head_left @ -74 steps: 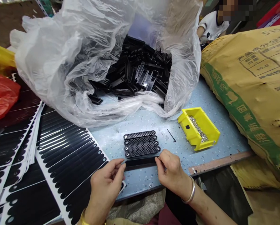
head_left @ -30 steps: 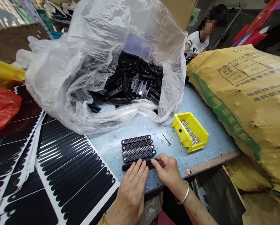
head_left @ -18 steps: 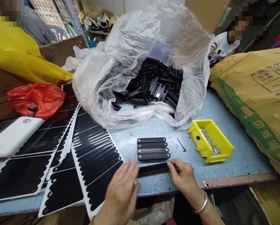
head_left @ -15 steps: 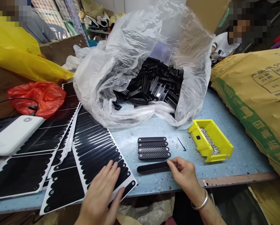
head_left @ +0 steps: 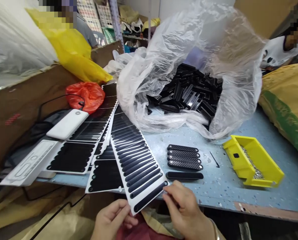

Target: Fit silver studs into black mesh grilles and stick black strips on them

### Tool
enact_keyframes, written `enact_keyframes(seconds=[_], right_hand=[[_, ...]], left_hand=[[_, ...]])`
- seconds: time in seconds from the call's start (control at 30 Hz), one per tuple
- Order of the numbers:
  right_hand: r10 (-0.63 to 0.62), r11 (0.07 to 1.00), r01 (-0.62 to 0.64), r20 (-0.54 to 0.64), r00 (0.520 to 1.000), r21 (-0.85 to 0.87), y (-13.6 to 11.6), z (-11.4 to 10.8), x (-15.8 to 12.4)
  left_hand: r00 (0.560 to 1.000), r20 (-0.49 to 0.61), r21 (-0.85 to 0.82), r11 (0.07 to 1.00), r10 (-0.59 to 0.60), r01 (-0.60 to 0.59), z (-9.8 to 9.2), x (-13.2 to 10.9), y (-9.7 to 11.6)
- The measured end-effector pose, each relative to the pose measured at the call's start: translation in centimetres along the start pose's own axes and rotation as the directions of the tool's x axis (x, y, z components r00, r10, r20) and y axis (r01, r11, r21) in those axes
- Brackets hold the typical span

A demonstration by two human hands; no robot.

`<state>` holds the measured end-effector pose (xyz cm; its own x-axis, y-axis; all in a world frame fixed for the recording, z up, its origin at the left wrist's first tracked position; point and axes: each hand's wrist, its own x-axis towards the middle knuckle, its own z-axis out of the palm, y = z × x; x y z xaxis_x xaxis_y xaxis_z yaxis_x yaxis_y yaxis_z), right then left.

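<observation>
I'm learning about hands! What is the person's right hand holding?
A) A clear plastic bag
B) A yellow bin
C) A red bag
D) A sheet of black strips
D: the right hand pinches the edge of the white-edged sheet of black strips.

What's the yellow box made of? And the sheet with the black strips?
The yellow bin looks like hard moulded plastic: smooth, bright walls with crisp edges. The black strips on the white-edged sheet have a glossy shine, so they may be plastic or rubbery film. The sheet looks like thin, stiff backing, but the picture can't settle exactly what it is.
</observation>
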<state>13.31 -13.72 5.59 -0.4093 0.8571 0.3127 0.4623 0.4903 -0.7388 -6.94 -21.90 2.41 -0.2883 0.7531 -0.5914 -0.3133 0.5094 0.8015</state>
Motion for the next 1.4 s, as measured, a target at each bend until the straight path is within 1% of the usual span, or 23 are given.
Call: enact_keyframes(seconds=[0.1, 0.17, 0.27, 0.37, 0.53, 0.67, 0.73, 0.83, 0.9, 1.0, 1.07, 1.13, 1.17, 1.2, 1.23, 1.27, 1.3, 1.33, 1.37, 1.4], right_hand=[[0.011, 0.998, -0.004, 0.127, 0.992, -0.058, -0.6, 3.4, 0.6], [0.034, 0.991, -0.008, 0.197, 0.98, -0.13, -0.6, 4.7, 0.8], [0.063, 0.978, -0.005, 0.267, 0.962, -0.211, -0.3, 5.4, 1.0], [0.084, 0.971, -0.01, 0.302, 0.95, -0.237, -0.2, 5.2, 1.1], [0.063, 0.981, 0.0, 0.315, 0.947, -0.196, -0.6, 5.1, 1.3], [0.063, 0.994, -0.034, 0.286, 0.956, -0.106, -1.8, 5.9, 2.0], [0.099, 0.992, -0.069, 0.303, 0.948, -0.108, -2.4, 6.4, 2.5], [0.169, 0.983, -0.139, 0.321, 0.932, -0.117, -2.7, 6.9, 3.1], [0.18, 0.983, -0.162, 0.321, 0.93, -0.083, -2.4, 7.1, 3.4], [0.173, 0.984, -0.181, 0.303, 0.937, -0.003, -2.0, 7.4, 3.9], [0.192, 0.974, -0.216, 0.268, 0.944, 0.065, -1.9, 7.4, 4.1], [0.263, 0.938, -0.305, 0.234, 0.936, 0.166, -1.9, 6.9, 4.3], [0.324, 0.894, -0.379, 0.24, 0.915, 0.238, -1.8, 6.3, 4.2], [0.392, 0.825, -0.465, 0.269, 0.88, 0.32, -1.6, 5.5, 4.0], [0.453, 0.731, -0.549, 0.314, 0.835, 0.405, -1.3, 4.3, 3.6], [0.499, 0.617, -0.623, 0.373, 0.782, 0.48, -0.9, 2.9, 3.1], [0.527, 0.517, -0.663, 0.409, 0.745, 0.541, -0.4, 1.2, 2.4], [0.558, 0.449, -0.663, 0.392, 0.732, 0.599, 0.2, -0.7, 1.5], [0.587, 0.406, -0.638, 0.348, 0.73, 0.654, 0.9, -2.8, 0.6], [0.617, 0.396, -0.606, 0.29, 0.732, 0.69, 1.5, -5.0, -0.4]], left_hand=[[0.994, 0.088, -0.06, 0.996, -0.061, 0.067, 0.1, -0.5, 0.0], [0.99, 0.115, -0.094, 0.991, -0.082, 0.093, -0.2, -0.7, 0.0], [0.988, 0.136, -0.223, 0.97, -0.071, 0.101, -0.2, -0.7, 0.3], [0.988, 0.153, -0.337, 0.938, -0.034, 0.084, 0.5, -0.1, 0.6], [0.991, 0.13, -0.375, 0.923, -0.038, 0.085, 1.2, 0.2, 0.5], [0.991, 0.136, -0.383, 0.921, -0.02, 0.071, 1.2, -0.1, 0.8], [0.993, 0.116, -0.378, 0.925, -0.001, 0.046, 1.3, -0.2, 1.3], [0.993, 0.109, -0.338, 0.941, 0.038, 0.001, 1.6, 0.0, 2.1], [0.99, 0.125, -0.299, 0.954, 0.062, -0.022, 1.7, 0.1, 2.4], [0.99, 0.122, -0.249, 0.968, 0.067, -0.035, 1.5, 0.4, 2.3], [0.995, 0.086, -0.225, 0.974, 0.041, -0.02, 1.0, 0.7, 1.7], [0.999, 0.036, -0.213, 0.977, -0.007, 0.015, 0.3, 1.1, 1.0], [0.999, 0.024, -0.214, 0.976, -0.033, 0.038, -0.1, 1.5, 0.7], [0.999, 0.005, -0.224, 0.973, -0.049, 0.049, -0.5, 1.8, 0.5], [0.998, -0.009, -0.236, 0.97, -0.062, 0.058, -0.8, 2.2, 0.3], [0.997, -0.022, -0.246, 0.967, -0.07, 0.062, -1.0, 2.5, 0.2], [0.996, -0.039, -0.252, 0.965, -0.076, 0.064, -1.1, 2.8, 0.1], [0.995, -0.055, -0.253, 0.965, -0.083, 0.067, -1.1, 2.9, 0.1], [0.994, -0.075, -0.25, 0.966, -0.084, 0.063, -1.0, 3.1, 0.1], [0.992, -0.099, -0.246, 0.968, -0.074, 0.047, -0.8, 3.1, 0.1]])
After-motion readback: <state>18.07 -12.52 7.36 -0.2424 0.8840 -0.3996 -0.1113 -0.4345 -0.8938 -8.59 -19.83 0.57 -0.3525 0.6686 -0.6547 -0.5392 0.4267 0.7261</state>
